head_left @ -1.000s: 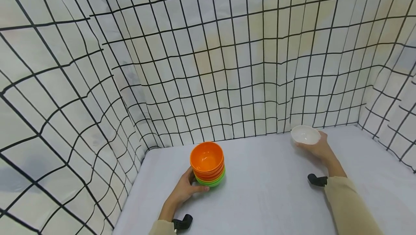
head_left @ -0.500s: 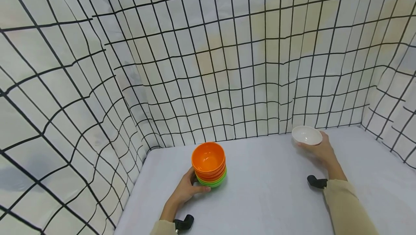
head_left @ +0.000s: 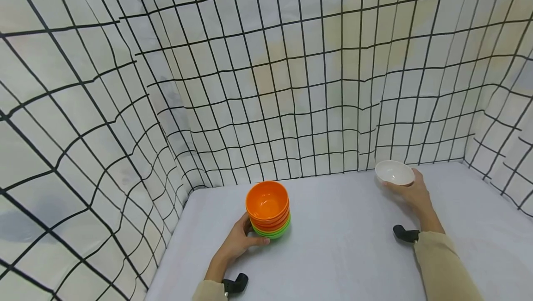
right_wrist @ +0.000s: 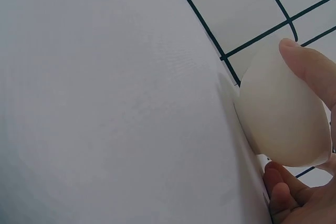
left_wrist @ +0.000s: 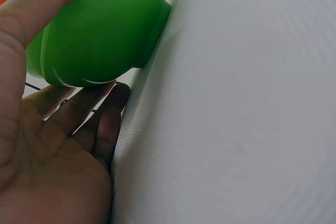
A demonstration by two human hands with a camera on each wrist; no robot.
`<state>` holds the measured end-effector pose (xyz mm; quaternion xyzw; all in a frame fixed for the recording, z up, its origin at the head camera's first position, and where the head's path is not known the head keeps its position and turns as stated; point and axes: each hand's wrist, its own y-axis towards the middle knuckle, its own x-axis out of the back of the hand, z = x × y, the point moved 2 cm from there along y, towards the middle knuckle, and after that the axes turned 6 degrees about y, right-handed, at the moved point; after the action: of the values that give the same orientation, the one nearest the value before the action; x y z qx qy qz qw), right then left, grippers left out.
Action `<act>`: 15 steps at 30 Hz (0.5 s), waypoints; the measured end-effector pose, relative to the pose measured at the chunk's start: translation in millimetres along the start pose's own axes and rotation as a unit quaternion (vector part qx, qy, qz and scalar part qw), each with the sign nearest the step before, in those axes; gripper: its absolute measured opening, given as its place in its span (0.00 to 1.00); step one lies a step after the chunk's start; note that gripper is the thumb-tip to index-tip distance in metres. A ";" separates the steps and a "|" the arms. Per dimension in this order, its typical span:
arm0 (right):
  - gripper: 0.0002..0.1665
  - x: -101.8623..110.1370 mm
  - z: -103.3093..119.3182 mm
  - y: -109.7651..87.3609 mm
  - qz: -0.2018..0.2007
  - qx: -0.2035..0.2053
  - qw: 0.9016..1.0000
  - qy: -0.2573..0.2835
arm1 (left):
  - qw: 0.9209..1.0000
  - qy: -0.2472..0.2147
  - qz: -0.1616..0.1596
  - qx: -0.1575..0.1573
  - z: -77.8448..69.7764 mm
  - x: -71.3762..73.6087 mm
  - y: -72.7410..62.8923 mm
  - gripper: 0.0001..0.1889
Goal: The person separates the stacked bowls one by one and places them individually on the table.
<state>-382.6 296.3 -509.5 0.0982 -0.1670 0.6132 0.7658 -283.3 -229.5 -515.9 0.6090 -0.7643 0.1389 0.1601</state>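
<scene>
In the head view a stack of bowls stands left of the middle, orange bowls [head_left: 267, 200] on top and green bowls [head_left: 276, 233] at the bottom. My left hand [head_left: 237, 243] grips the stack low on its left side, thumb along the front. The left wrist view shows the lowest green bowl [left_wrist: 113, 30] between thumb and fingers, its foot at the tabletop. Far to the right, my right hand [head_left: 414, 194] holds a white bowl [head_left: 394, 172] by its side. In the right wrist view the white bowl [right_wrist: 283, 108] sits between thumb and fingers, close at the table surface.
A white cloth-covered table [head_left: 329, 236] lies under both hands. White walls with a black grid [head_left: 266, 83] rise behind the table and at both sides; the white bowl is near the back wall. Each wrist wears a black camera mount [head_left: 405, 233].
Both hands keep their holds on the stack and the white bowl. The whole head view has shifted slightly; little else differs.
</scene>
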 end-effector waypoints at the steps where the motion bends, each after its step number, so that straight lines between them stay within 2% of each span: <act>1: 0.78 0.0 -0.2 0.0 -0.001 -0.004 1.000 0.001 | 1.000 0.000 0.000 0.000 0.3 -0.2 0.1 0.48; 9: 0.79 0.0 2.3 -3.2 -0.009 -0.026 1.000 -0.009 | 1.000 0.000 0.002 -0.003 0.0 -1.0 0.2 0.48; 15: 0.78 1.1 13.4 -7.0 -0.041 -0.027 0.998 -0.049 | 1.000 0.003 -0.001 -0.002 -1.9 -0.4 -1.0 0.48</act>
<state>-377.5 290.9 -496.3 0.1144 -0.2168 0.5711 0.7834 -282.1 -228.6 -514.4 0.6090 -0.7637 0.1388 0.1633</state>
